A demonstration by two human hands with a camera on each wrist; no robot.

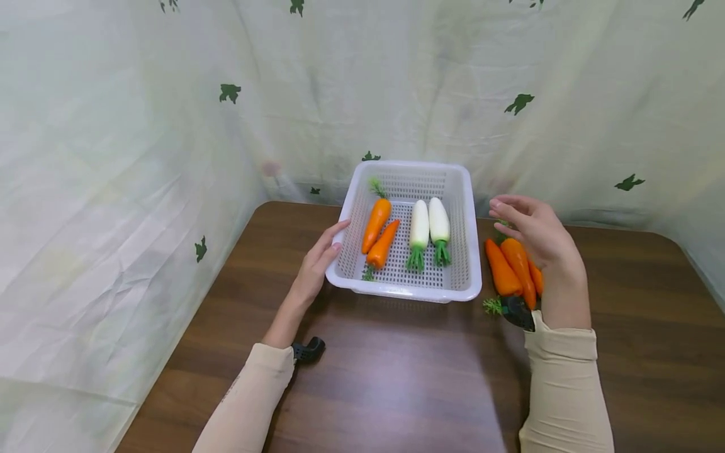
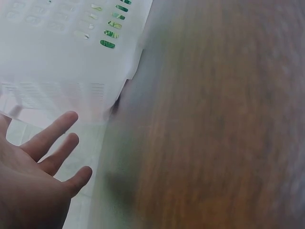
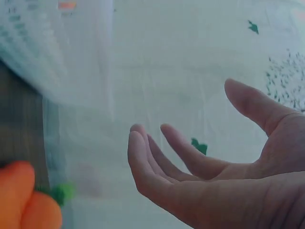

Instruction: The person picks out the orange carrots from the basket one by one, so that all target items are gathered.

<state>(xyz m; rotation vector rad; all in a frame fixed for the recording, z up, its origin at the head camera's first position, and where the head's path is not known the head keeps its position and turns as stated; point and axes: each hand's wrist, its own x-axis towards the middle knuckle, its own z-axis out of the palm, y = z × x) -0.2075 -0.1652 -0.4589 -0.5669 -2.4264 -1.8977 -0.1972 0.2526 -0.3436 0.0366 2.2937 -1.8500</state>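
A white plastic basket [image 1: 403, 290] stands on the table, with two carrots [image 1: 382, 244] on its left side and two white radishes [image 1: 419, 225] with green tops on its right. My left hand [image 1: 313, 265] is at the basket's left rim, its fingers extended. In the left wrist view, several straight fingers [image 2: 53, 138] lie beside the basket wall; whether they press on it I cannot tell. To the right of the basket, my right hand [image 1: 540, 231] hovers over a small pile of carrots [image 1: 503, 269], fingers loosely bent and holding nothing.
The brown wooden table [image 1: 391, 377] reaches toward me in front of the basket. A pale curtain [image 1: 408, 82] with green leaf marks hangs behind and along the left side. Black straps with camera mounts [image 1: 308, 350] sit on both wrists.
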